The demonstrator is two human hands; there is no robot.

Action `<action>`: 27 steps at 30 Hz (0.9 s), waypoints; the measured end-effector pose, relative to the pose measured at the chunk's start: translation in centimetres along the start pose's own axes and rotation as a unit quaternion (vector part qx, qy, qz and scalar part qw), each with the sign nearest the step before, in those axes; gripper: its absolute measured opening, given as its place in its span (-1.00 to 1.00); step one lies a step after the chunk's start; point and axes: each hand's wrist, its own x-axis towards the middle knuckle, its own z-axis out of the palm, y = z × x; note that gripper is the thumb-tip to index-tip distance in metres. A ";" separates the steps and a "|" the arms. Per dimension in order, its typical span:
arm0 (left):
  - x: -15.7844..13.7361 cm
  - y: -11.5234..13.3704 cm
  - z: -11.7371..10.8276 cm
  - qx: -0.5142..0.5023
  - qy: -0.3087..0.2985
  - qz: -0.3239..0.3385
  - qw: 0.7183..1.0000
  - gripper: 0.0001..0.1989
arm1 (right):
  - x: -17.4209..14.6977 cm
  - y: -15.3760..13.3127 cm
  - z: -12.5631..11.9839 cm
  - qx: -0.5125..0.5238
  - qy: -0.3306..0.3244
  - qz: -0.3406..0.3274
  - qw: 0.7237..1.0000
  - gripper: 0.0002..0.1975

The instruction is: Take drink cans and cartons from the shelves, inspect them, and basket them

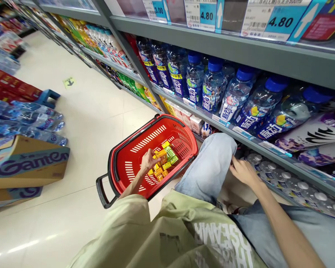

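My left hand (149, 160) reaches into a red shopping basket (149, 132) on the floor. Its thumb and fingers close on a small orange carton (162, 156), above several small yellow, orange and green cartons (171, 153) in the basket. My right hand (243, 170) rests against the side of my bent knee (214, 152) in light jeans. Its fingers look loosely apart, though some are partly hidden, and I see nothing held in it.
Beside my knee, a shelf holds blue-capped drink bottles (210, 85), with clear bottles (290, 182) lower down. The basket's black handle (106, 191) sticks out toward the left. Across the aisle stand a brown carton (30, 162), wrapped water bottles (30, 117) and a blue pallet (48, 97).
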 end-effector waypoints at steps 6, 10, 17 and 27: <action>1.1 6.8 -3.2 -0.089 0.069 0.033 0.993 -0.60 | -0.3 -0.4 -0.4 0.006 0.012 -0.007 1.000 -0.76; 1.4 12.1 -4.7 -0.143 0.124 0.070 0.979 -0.60 | -0.8 -0.6 -0.6 0.014 0.030 -0.012 0.999 -0.74; 0.1 22.4 -7.9 -0.395 0.207 0.272 0.853 -0.51 | -1.8 -0.5 -1.1 0.065 0.076 -0.013 0.995 -0.79; -5.7 37.5 -1.9 -0.488 -0.105 0.525 0.689 -0.60 | -3.1 -1.3 -1.4 0.833 0.111 0.081 0.536 -0.39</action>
